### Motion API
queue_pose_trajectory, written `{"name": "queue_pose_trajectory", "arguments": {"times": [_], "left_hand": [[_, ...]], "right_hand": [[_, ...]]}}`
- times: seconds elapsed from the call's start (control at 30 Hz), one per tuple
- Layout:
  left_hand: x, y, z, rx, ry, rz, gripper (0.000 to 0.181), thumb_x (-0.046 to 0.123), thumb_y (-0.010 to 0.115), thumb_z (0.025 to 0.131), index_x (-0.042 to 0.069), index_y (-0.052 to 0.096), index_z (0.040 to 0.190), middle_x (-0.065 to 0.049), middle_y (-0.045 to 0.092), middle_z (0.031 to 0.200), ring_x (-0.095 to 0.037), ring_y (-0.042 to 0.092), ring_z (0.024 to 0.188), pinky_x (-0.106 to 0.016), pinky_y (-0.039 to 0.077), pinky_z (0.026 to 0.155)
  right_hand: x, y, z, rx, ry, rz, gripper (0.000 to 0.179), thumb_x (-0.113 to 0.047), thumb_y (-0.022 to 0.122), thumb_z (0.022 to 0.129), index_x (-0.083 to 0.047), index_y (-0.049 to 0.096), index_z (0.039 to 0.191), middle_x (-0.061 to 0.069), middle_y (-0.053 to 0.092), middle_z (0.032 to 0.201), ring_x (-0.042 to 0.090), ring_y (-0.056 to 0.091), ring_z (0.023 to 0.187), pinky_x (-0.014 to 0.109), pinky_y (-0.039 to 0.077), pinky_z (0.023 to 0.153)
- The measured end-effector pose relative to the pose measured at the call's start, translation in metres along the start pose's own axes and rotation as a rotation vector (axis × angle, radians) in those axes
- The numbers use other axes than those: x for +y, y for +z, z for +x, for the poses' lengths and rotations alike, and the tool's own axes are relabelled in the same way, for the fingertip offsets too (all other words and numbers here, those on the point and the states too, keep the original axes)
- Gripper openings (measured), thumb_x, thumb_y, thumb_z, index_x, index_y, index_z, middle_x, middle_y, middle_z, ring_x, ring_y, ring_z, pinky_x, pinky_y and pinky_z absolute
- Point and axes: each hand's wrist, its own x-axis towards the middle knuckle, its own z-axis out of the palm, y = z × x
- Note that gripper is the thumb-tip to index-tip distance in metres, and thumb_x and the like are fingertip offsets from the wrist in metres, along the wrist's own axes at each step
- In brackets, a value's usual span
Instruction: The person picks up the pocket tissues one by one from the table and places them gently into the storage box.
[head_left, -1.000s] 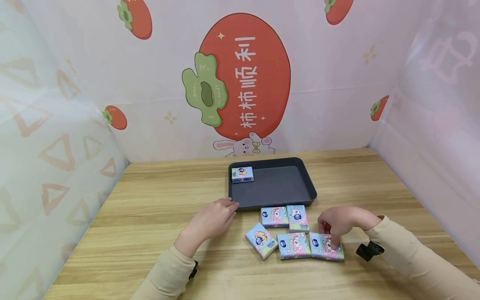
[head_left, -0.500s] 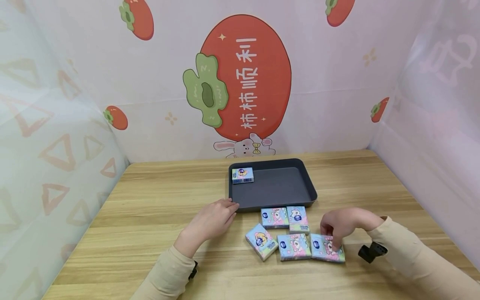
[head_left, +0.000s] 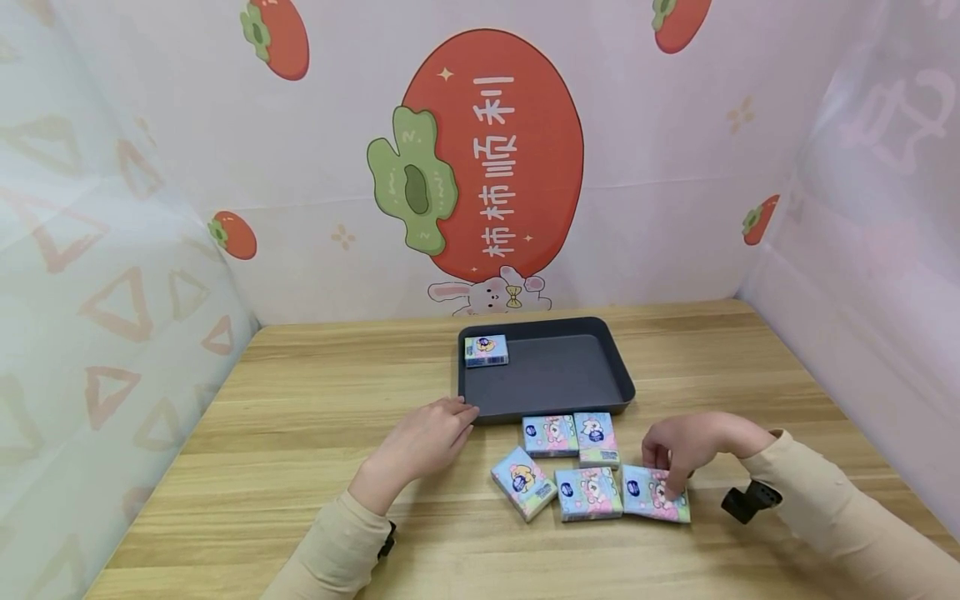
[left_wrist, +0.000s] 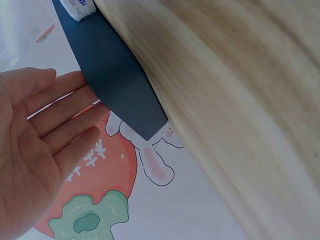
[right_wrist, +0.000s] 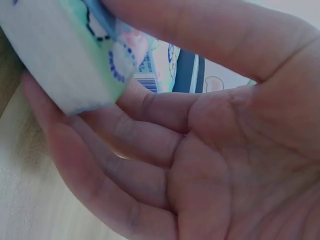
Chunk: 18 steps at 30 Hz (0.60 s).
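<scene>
My right hand pinches a pocket tissue pack at the right end of the front row, thumb on its printed top. In the right wrist view the pack shows its pale side, and curled fingers lie behind and below it. With fingers extended, my left hand touches the front left corner of a dark grey tray. The left wrist view shows those fingertips against the tray's outer wall. Inside the tray, one tissue pack lies at the back left.
Several more tissue packs lie before the tray: a tilted one, one beside the held pack, and two against the tray's front, one lengthwise and one crosswise. A printed backdrop closes off the wooden table's far edge.
The right hand has shifted slightly right, and the pack under its thumb now tilts a little, showing less of its near side. The left hand and tray hold still.
</scene>
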Motion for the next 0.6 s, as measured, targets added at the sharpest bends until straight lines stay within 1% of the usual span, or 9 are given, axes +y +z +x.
{"name": "queue_pose_trajectory", "arguments": {"times": [0.17, 0.37, 0.6], "left_hand": [[-0.001, 0.001, 0.001, 0.006, 0.007, 0.006, 0.026, 0.017, 0.057, 0.093, 0.003, 0.069, 0.113, -0.012, 0.068, 0.114, -0.027, 0.063, 0.109, -0.038, 0.054, 0.094], [-0.001, 0.0, 0.0, -0.004, 0.006, 0.013, 0.027, 0.017, 0.056, 0.094, 0.003, 0.068, 0.114, -0.012, 0.067, 0.115, -0.026, 0.063, 0.11, -0.037, 0.053, 0.095], [-0.001, -0.001, -0.001, -0.012, 0.0, 0.008, 0.028, 0.018, 0.055, 0.094, 0.004, 0.068, 0.114, -0.011, 0.067, 0.116, -0.026, 0.062, 0.111, -0.038, 0.053, 0.095]], "right_hand": [[0.003, -0.004, -0.002, -0.02, -0.015, 0.04, 0.026, -0.006, 0.078, 0.069, -0.012, 0.061, 0.087, -0.001, 0.057, 0.078, 0.009, 0.05, 0.069, 0.02, 0.043, 0.06], [0.008, -0.008, -0.004, -0.033, -0.044, 0.1, 0.024, -0.006, 0.077, 0.072, -0.01, 0.064, 0.092, 0.001, 0.061, 0.084, 0.01, 0.056, 0.073, 0.021, 0.049, 0.061], [0.011, -0.012, -0.006, -0.015, -0.027, 0.158, 0.022, -0.008, 0.077, 0.075, -0.011, 0.065, 0.093, 0.003, 0.061, 0.086, 0.013, 0.057, 0.077, 0.024, 0.053, 0.063]]}}
